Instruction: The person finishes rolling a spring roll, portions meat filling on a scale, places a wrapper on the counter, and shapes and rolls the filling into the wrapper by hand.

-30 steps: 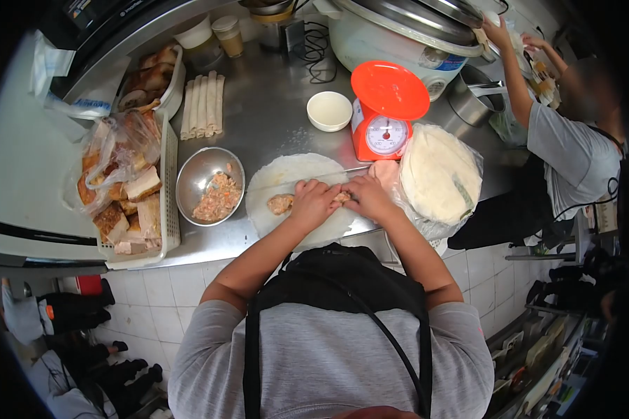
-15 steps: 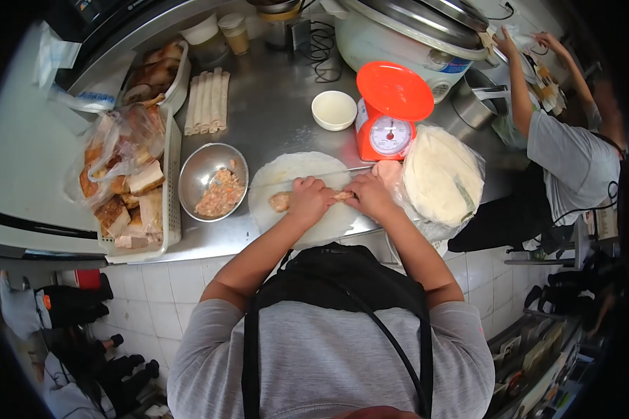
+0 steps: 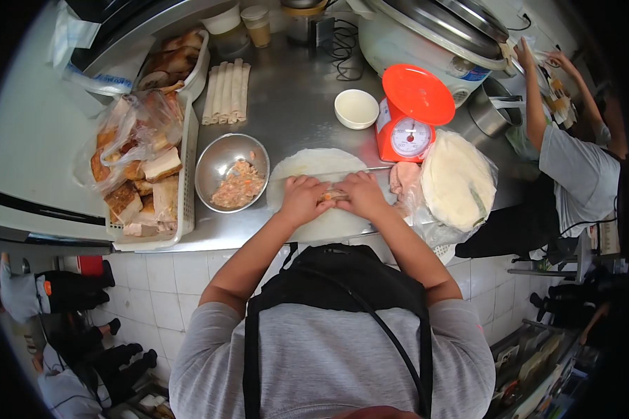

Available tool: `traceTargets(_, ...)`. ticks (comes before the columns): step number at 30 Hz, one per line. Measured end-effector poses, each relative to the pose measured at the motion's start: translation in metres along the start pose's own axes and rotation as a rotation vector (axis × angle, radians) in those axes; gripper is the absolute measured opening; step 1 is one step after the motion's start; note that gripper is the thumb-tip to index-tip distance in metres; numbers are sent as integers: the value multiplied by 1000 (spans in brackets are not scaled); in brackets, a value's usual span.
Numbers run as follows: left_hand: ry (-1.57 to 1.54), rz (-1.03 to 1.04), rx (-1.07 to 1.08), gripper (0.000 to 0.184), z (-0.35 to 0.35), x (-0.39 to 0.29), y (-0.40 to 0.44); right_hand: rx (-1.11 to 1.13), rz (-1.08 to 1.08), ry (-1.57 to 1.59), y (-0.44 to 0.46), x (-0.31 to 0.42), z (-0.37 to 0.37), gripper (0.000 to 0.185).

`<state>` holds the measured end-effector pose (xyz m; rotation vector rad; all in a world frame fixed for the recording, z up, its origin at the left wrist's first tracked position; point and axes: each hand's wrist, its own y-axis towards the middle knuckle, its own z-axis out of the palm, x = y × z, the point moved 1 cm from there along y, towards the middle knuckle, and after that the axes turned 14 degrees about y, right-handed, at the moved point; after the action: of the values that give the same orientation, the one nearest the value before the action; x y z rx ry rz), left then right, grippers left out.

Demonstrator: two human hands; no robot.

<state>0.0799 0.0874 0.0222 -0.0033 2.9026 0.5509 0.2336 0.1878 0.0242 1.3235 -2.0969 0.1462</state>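
A thin round wrapper sheet lies flat on the steel counter in front of me. Across it runs a strip of pinkish minced filling, of which only a short piece shows between my hands. My left hand curls its fingers over the left part of the strip. Facing it from the other side, my right hand presses closed fingers on the right end. Left of the sheet stands a metal bowl with more minced filling in it.
An orange scale, a white bowl and a stack of wrapper sheets stand right of centre. Rolled sticks lie at the back left, beside a meat-filled basket. Another person works at the right.
My hands have drawn closer together over the filling, and the filling's left end, exposed before, is now covered. The whole view has shifted slightly, moving the counter items rightward.
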Motion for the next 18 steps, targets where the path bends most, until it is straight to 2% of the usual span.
traceTargets(4,88,44,-43,28,9,-2,0,-13,86,147,-18,-26,-11,30)
traceTargets(11,99,77,-87,27,20,-7,6,-53,51,162,-15,-25,-4,26)
traceTargets(13,62,52,-77,27,13,-11,8,-95,31,123,-8,-4,-7,24)
traceTargets(18,52,65,60,32,14,0,5,20,42,84,0,-9,7,32)
